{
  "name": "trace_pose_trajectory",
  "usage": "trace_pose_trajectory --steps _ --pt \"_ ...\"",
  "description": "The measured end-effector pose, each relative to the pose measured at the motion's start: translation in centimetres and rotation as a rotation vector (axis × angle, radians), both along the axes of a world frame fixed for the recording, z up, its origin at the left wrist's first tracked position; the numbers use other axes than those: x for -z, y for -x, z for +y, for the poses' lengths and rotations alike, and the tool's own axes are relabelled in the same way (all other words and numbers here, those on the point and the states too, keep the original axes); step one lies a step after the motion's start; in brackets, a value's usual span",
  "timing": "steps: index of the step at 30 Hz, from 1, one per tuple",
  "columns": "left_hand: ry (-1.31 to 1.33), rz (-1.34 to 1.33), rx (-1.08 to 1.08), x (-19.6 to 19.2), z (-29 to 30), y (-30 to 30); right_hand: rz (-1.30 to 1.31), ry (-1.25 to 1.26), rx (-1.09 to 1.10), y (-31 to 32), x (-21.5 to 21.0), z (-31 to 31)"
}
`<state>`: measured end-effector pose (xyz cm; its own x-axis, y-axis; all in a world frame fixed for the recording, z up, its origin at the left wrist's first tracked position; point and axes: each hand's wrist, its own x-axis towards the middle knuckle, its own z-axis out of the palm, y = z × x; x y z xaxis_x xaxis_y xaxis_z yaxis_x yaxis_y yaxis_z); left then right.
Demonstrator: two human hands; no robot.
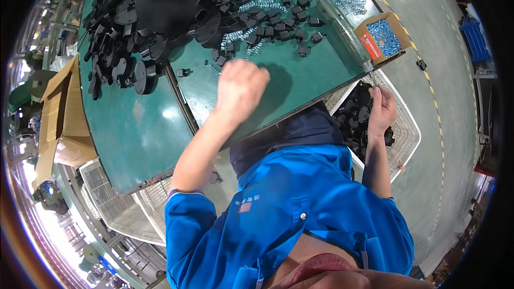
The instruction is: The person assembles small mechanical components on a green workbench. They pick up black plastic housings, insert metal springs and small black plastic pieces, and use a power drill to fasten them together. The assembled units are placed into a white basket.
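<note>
My left hand [241,88] is closed above the green tabletop [300,80], its fingers curled under and slightly blurred; whatever it may hold is hidden. Close by lie small black plastic blocks [302,50] and loose metal coil springs [256,49]. Off the table's right corner, my right hand [381,108] pinches thumb and fingers together at the bit end of an electric screwdriver [345,35] with a see-through cylindrical body. The screwdriver lies along the table's right side, its tip over the edge. Something small and dark shows at those fingertips, too small to name.
A heap of black round-faced plastic parts [144,75] covers the table's far left. An open carton of small bluish screws [384,37] stands at the right corner. Below it, a white crate [409,134] holds black parts. Another cardboard box [75,128] stands left.
</note>
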<state>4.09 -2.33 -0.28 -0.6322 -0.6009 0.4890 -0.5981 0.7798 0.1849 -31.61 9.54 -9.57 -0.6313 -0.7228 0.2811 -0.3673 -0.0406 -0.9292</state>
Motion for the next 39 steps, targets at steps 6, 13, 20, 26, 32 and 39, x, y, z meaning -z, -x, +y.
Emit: trace_pose_trajectory --steps 6,13,20,26,32,39 --pt "0.041 -0.280 -0.387 0.7 -4.8 2.5 0.466 -0.053 0.010 -0.7 -2.7 -0.6" --pt "0.004 -0.172 -0.196 0.3 -3.6 0.8 0.648 0.269 -0.399 -4.4 -8.2 -2.1" --pt "-0.086 0.081 -0.148 -2.9 2.2 2.5 0.475 -0.010 -0.863 -14.5 -10.3 -10.0" --pt "-1.129 0.730 -0.405 -0.8 5.4 0.6 0.356 -0.015 -1.142 -16.6 -7.7 -10.2" --pt "-0.460 0.126 -0.530 1.4 3.1 -0.5 0.542 -0.100 -1.021 -17.5 -7.9 -11.9" --pt "-0.529 0.121 -0.671 -0.1 1.1 -1.4 1.052 -0.327 -0.580 -12.8 -8.8 -13.7"
